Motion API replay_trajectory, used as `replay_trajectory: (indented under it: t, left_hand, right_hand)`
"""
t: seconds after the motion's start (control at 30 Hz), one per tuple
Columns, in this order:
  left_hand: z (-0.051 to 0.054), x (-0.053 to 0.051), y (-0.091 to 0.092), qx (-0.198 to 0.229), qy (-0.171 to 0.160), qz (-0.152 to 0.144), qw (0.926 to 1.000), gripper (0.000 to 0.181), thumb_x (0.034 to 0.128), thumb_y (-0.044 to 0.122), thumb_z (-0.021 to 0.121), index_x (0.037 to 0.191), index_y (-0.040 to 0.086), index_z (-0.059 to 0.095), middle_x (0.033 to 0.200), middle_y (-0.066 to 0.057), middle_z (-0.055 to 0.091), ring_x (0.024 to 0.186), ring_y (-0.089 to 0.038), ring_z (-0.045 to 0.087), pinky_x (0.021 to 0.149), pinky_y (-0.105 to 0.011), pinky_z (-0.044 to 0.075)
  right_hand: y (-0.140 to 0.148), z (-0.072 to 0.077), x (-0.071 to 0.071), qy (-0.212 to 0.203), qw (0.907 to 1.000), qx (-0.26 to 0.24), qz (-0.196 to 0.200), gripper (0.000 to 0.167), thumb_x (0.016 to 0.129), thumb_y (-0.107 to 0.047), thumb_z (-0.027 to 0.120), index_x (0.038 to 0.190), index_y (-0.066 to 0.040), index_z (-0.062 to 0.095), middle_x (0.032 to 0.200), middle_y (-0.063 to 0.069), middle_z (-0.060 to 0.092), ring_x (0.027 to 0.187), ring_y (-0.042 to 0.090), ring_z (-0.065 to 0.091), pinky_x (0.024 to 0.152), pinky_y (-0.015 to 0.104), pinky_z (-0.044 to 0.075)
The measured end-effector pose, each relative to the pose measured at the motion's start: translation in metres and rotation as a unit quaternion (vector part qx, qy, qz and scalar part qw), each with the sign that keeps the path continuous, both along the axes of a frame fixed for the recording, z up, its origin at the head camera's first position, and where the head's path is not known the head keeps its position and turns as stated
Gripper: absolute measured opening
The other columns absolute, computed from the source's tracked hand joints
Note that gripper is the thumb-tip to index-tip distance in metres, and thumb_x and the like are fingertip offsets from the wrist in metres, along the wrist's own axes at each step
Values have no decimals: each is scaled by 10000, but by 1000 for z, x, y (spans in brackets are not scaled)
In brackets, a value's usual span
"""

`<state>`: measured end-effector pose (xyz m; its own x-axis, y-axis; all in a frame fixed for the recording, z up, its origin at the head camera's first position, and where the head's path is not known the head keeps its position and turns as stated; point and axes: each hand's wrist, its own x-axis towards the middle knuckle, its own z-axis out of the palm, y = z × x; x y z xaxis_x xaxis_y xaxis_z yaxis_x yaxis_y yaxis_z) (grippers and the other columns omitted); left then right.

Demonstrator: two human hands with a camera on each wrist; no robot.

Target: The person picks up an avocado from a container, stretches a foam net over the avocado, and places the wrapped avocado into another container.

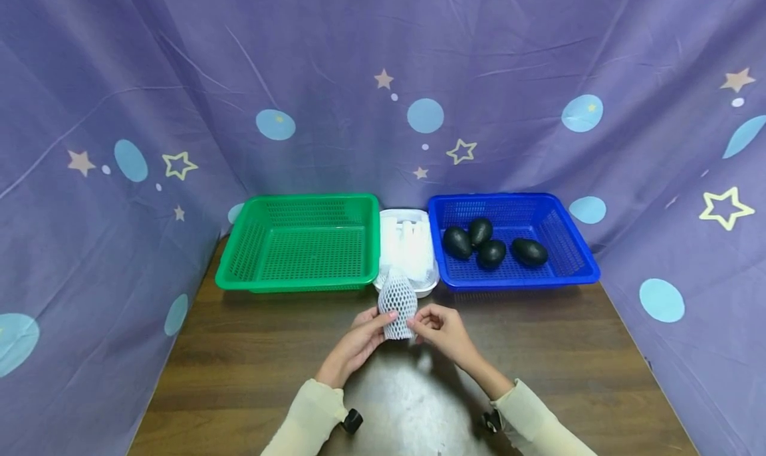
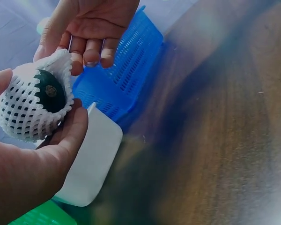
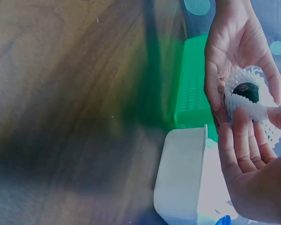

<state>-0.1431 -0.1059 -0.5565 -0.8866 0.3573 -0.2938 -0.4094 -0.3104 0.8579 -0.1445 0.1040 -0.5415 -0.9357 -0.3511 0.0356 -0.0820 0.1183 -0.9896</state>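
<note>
Wooden bench (image 1: 556, 369) below both grips, purple curtain (image 1: 335, 44) beyond. Left grip (image 1: 361, 342) clasps the avocado (image 2: 51, 91), right grip (image 1: 443, 330) pinches its net (image 1: 397, 302); long axis forward, bare end facing back.

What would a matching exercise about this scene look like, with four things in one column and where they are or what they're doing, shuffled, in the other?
Column one:
1. Green basket
2. White tub
3. Blue basket
4. Left hand

Column two:
A. Contains four loose dark fruits
B. Grips a fruit in white netting
C. Stands leftmost of the three containers in the head view
D. Stands between the two baskets

Right pairs: 1-C, 2-D, 3-A, 4-B.
</note>
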Motion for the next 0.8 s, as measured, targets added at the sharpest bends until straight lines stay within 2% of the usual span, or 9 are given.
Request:
replay_trajectory:
  t: [0.13,0.33,0.53,0.7,0.8]
  left_hand:
    - [6,-4,-2,-48,79,63,9999,534,1023,154,590,1447,-101,388,1229,-44,657,1089,-107,657,947,-263,547]
    - [18,-15,-7,-87,239,117,9996,526,1032,166,585,1451,-87,389,1247,-47,650,1091,-102,658,934,-255,547]
    - [37,-27,-13,-23,320,292,9991,525,1026,142,574,1464,-73,382,1252,-39,646,1087,-98,660,933,-259,545]
    - [55,-37,-21,5,441,466,9979,523,1024,120,570,1479,-49,374,1259,-30,632,1104,-93,652,950,-259,539]
    - [66,-46,-28,-69,583,542,9968,541,1019,121,578,1490,-34,360,1276,-29,613,1108,-92,642,953,-251,533]
  right_hand:
    - [0,6,-6,131,9997,-22,194,172,935,-75,727,918,86,671,805,341,667,615,209,688,571,244,569]
    - [1,21,-20,383,9983,237,378,171,945,-115,727,930,52,695,823,234,717,647,189,694,630,320,610]
    - [7,37,-36,542,9969,335,450,181,968,-134,701,960,47,708,856,252,727,680,242,715,663,372,620]
    - [13,54,-50,610,9963,423,425,198,986,-146,677,978,49,704,869,284,711,687,230,719,638,295,602]
    - [18,70,-58,729,9951,577,346,175,988,-129,670,974,43,701,878,293,711,689,271,713,632,256,583]
